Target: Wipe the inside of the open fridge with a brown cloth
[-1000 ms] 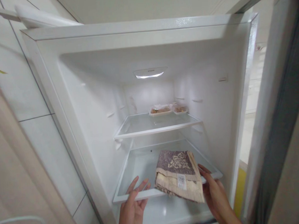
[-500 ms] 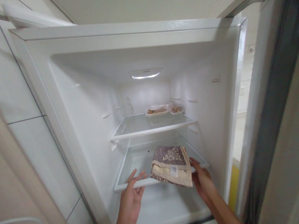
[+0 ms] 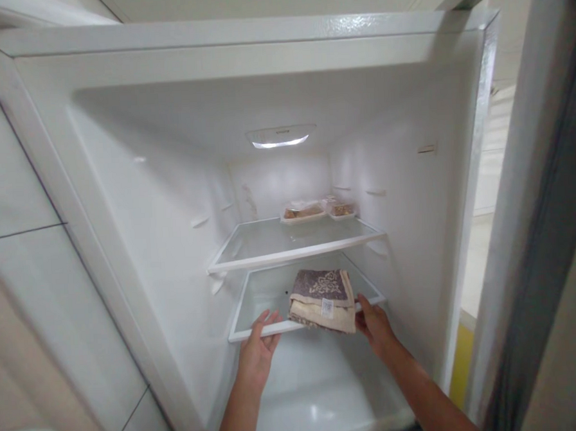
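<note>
Inside the fridge, a lower glass shelf (image 3: 266, 297) with a white rim sits between my hands. My left hand (image 3: 260, 347) is closed around its front rim on the left, thumb on top and fingers beneath. On the right, my right hand (image 3: 372, 320) grips the same rim beside a folded towel (image 3: 321, 302). Brown and cream, with a pale label, the towel lies on the shelf and hangs over its front edge. It touches or nearly touches my right fingers.
Above is an upper glass shelf (image 3: 270, 242), carrying two wrapped food trays (image 3: 302, 212) at the back. The fridge's side walls (image 3: 149, 235) flank both arms. The open door (image 3: 534, 228) stands at the right, and a lamp (image 3: 281, 137) glows in the ceiling.
The lower shelf has shifted up and further in, with the towel on it. Both hands have moved with it, and my left fingers have closed onto the rim. The view has come nearer the fridge.
</note>
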`<action>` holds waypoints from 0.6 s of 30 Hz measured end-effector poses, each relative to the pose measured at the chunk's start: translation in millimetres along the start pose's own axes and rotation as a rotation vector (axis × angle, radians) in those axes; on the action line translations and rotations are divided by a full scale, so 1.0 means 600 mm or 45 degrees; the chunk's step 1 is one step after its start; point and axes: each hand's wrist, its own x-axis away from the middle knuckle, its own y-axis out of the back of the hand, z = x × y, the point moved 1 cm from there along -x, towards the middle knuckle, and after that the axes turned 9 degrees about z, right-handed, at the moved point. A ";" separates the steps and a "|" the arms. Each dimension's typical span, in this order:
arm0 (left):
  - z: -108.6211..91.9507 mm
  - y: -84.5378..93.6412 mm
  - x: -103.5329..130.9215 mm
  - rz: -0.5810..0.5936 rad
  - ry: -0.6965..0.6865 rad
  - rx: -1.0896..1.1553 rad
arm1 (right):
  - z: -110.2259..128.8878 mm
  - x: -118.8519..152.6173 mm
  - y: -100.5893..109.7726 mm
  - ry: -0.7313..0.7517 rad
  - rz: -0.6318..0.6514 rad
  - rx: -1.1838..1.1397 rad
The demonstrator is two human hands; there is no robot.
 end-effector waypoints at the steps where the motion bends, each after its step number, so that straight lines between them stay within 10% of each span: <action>1: 0.000 0.001 -0.001 0.005 -0.002 -0.004 | -0.002 -0.002 -0.002 0.004 -0.007 0.004; 18: 0.007 0.004 0.031 0.023 0.017 -0.115 | -0.002 0.026 0.017 0.101 -0.121 0.031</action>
